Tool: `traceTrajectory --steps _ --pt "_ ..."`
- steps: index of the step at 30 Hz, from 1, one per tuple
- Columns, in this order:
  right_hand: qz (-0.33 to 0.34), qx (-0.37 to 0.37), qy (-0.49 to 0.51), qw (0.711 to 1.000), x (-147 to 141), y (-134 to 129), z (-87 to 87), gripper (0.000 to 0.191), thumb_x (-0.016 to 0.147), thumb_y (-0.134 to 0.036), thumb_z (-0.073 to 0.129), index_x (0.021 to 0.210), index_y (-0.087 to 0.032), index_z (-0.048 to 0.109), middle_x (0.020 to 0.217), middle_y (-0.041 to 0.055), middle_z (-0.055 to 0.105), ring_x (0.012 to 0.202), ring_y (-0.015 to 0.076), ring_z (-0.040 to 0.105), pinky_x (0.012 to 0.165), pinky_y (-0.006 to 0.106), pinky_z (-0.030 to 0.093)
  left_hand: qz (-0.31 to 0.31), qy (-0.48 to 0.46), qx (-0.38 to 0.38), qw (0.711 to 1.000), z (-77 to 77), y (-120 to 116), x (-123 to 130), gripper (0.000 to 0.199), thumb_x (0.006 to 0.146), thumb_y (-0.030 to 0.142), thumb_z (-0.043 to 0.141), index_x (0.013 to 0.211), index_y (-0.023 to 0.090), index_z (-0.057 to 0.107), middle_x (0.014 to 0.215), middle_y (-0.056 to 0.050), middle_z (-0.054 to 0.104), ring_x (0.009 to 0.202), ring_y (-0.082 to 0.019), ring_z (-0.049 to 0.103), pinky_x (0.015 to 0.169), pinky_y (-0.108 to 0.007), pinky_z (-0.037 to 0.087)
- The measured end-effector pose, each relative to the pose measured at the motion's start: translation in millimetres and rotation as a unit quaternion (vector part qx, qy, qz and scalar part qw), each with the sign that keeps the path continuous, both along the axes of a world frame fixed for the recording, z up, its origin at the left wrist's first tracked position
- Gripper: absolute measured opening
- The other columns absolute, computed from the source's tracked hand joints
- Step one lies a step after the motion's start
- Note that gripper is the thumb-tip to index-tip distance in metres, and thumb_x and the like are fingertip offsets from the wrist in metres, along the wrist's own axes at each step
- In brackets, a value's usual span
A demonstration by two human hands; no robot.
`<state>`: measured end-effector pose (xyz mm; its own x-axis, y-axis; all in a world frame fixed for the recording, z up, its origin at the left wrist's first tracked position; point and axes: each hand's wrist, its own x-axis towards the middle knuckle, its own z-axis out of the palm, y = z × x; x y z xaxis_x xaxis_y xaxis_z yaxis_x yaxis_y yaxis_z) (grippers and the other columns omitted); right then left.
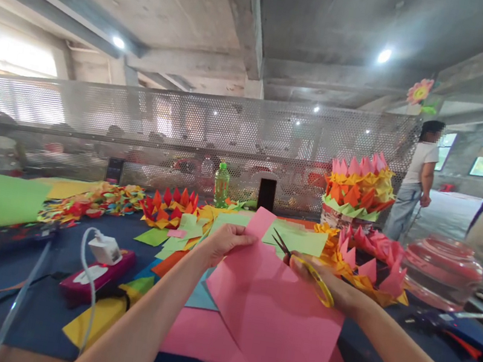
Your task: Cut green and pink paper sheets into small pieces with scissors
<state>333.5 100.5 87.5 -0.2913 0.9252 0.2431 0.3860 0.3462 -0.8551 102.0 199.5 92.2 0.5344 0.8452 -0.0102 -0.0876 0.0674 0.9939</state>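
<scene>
Between thumb and fingers, my left hand (pixel 227 243) pinches a small pink paper piece (pixel 261 223) at the top of a large pink sheet (pixel 279 315). My right hand (pixel 316 275) grips scissors (pixel 321 282) with yellow handles; their dark blades are spread and point up and left, close to the small piece. Whether the small piece is still joined to the sheet I cannot tell. More pink paper (pixel 203 337) lies beneath the held sheet. Pale green sheets (pixel 299 239) are spread on the table behind my hands.
At left, a purple power strip (pixel 124 269) carries a white charger (pixel 106 249) with a cable. Folded paper pieces (pixel 100 204), a green bottle (pixel 221 185) and a tiered paper flower (pixel 357 190) stand farther back. At right are a pink-orange paper ring (pixel 363 264), a clear jar (pixel 442 274) and a glue gun (pixel 443 323).
</scene>
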Motion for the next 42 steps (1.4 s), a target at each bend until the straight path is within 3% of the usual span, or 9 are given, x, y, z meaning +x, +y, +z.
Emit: traceTrajectory --steps 4,7,10,22,30,35,42 --pt "0.002 0.025 -0.094 0.995 -2.8 0.1 1.3 0.041 0.081 -0.060 0.056 0.072 -0.021 0.049 0.071 -0.0012 0.047 0.067 0.0165 0.042 0.063 0.029 0.038 -0.004 0.007 -0.009 1.000 -1.3 -4.7 6.8 0.032 0.054 0.034 0.085 0.074 0.013 0.073 0.067 -0.005 0.071 0.058 -0.014 0.061 0.060 -0.025 0.045" --pt "-0.006 0.062 -0.204 0.977 -4.9 -2.6 5.3 0.039 0.087 -0.058 0.049 0.074 -0.021 0.047 0.073 -0.0001 0.049 0.069 0.0171 0.041 0.063 0.029 0.035 -0.012 0.023 -0.015 1.000 -0.9 -8.9 10.8 0.035 0.052 0.034 0.085 0.078 0.012 0.074 0.070 -0.006 0.072 0.062 -0.016 0.063 0.064 -0.027 0.047" --pt "-0.005 0.054 -0.242 0.969 -7.3 -5.2 7.9 0.040 0.090 -0.059 0.041 0.077 -0.021 0.046 0.073 -0.0001 0.049 0.067 0.0167 0.041 0.060 0.028 0.033 -0.019 0.021 -0.011 1.000 0.0 -12.3 13.6 0.033 0.052 0.033 0.084 0.077 0.013 0.075 0.073 -0.007 0.073 0.066 -0.016 0.064 0.068 -0.027 0.046" --pt "0.005 0.061 -0.226 0.972 -12.8 -3.6 5.6 0.043 0.086 -0.062 0.046 0.074 -0.021 0.043 0.068 -0.0030 0.043 0.061 0.0141 0.036 0.055 0.026 0.027 -0.074 0.011 -0.019 0.997 -6.7 -11.6 18.8 0.027 0.054 0.028 0.082 0.076 0.015 0.075 0.075 -0.006 0.073 0.067 -0.016 0.064 0.070 -0.028 0.047" --pt "0.001 0.086 -0.219 0.972 -9.0 0.7 -0.3 0.046 0.086 -0.063 0.044 0.067 -0.021 0.040 0.063 -0.0041 0.037 0.059 0.0132 0.033 0.053 0.025 0.024 -0.075 0.013 -0.029 0.997 -2.3 -14.7 17.0 0.031 0.051 0.030 0.084 0.075 0.013 0.075 0.076 -0.007 0.073 0.066 -0.017 0.065 0.070 -0.029 0.047" --pt "-0.007 0.121 -0.217 0.969 -5.8 4.8 -4.7 0.045 0.086 -0.060 0.048 0.066 -0.020 0.047 0.063 -0.0022 0.045 0.061 0.0148 0.039 0.055 0.025 0.028 -0.073 0.021 -0.038 0.996 2.0 -19.3 16.4 0.033 0.051 0.031 0.084 0.078 0.013 0.075 0.077 -0.008 0.073 0.067 -0.017 0.065 0.069 -0.030 0.048" --pt "-0.043 0.105 -0.238 0.965 -5.7 8.6 -5.4 0.049 0.079 -0.065 0.054 0.061 -0.020 0.048 0.056 -0.0043 0.039 0.056 0.0134 0.039 0.051 0.024 0.026 -0.066 0.031 -0.037 0.997 2.0 -19.4 16.3 0.032 0.051 0.031 0.085 0.075 0.013 0.075 0.074 -0.006 0.073 0.064 -0.016 0.064 0.067 -0.028 0.047"
